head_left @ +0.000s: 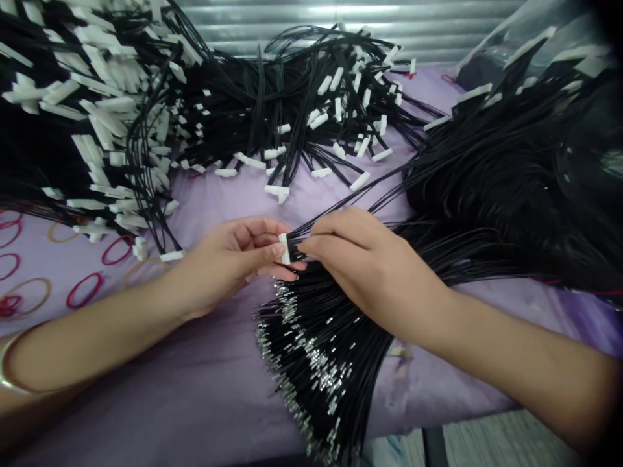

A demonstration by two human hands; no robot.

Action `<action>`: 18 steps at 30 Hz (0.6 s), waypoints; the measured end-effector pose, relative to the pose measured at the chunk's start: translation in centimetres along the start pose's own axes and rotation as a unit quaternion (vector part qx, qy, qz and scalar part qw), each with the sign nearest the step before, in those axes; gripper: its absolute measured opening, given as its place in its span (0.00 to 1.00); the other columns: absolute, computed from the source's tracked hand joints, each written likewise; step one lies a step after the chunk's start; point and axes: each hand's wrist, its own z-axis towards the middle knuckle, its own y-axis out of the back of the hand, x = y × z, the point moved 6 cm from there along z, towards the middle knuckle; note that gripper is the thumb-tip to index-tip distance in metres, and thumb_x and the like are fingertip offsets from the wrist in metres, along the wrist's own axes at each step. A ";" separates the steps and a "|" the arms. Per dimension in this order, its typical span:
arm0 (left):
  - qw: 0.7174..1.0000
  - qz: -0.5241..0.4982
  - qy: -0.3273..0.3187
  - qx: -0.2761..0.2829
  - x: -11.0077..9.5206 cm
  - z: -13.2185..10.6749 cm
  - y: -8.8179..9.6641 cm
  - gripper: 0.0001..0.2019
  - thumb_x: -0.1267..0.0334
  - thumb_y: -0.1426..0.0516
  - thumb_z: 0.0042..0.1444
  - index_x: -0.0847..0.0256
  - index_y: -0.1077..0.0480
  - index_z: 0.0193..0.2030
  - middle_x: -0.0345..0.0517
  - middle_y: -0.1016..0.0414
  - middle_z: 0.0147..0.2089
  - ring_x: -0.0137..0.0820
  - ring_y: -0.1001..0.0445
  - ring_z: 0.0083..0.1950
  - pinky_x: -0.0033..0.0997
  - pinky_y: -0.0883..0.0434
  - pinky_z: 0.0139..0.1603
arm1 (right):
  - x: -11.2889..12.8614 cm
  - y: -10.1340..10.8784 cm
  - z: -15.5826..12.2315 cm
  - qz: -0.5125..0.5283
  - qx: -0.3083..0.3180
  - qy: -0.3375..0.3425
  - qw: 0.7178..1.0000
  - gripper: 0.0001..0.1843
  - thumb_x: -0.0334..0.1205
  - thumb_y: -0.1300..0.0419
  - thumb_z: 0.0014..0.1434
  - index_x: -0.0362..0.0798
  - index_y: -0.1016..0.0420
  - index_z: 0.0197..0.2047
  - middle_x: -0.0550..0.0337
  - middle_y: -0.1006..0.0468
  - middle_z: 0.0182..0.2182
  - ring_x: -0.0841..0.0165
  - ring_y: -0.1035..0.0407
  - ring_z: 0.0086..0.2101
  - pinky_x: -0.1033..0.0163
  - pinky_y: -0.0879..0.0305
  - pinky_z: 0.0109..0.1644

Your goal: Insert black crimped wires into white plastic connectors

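Observation:
A small white connector housing [285, 249] is pinched between the thumb and fingers of my left hand [243, 253]. Black wires run out of its right side. My right hand [365, 259] is closed just to the right of the housing, thumb and forefinger pressed together on a black wire [294, 251]; the wire's tip is too small to make out. Under both hands a thick fan of loose black wires [335, 318] spreads toward me, their bare silver terminals [311, 357] pointing left and down.
Heaped black cables with white connectors [107, 117] rise at the left, and more cables [272, 97] lie at the back. A dark wire bundle [511, 168] fills the right side. Red and tan rubber bands [84, 290] are scattered on the purple cloth [170, 383].

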 end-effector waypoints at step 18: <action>0.999 -0.023 0.026 0.010 0.1 -0.1 -0.2 0.08 0.71 0.43 0.53 0.66 0.35 0.40 0.40 0.25 0.34 0.29 0.21 0.37 0.24 0.23 0.38 | -1.1 0.2 0.3 -0.036 0.016 -0.033 0.999 0.06 0.35 0.46 0.61 0.42 0.31 0.34 0.57 0.29 0.30 0.68 0.36 0.33 0.60 0.37 0.39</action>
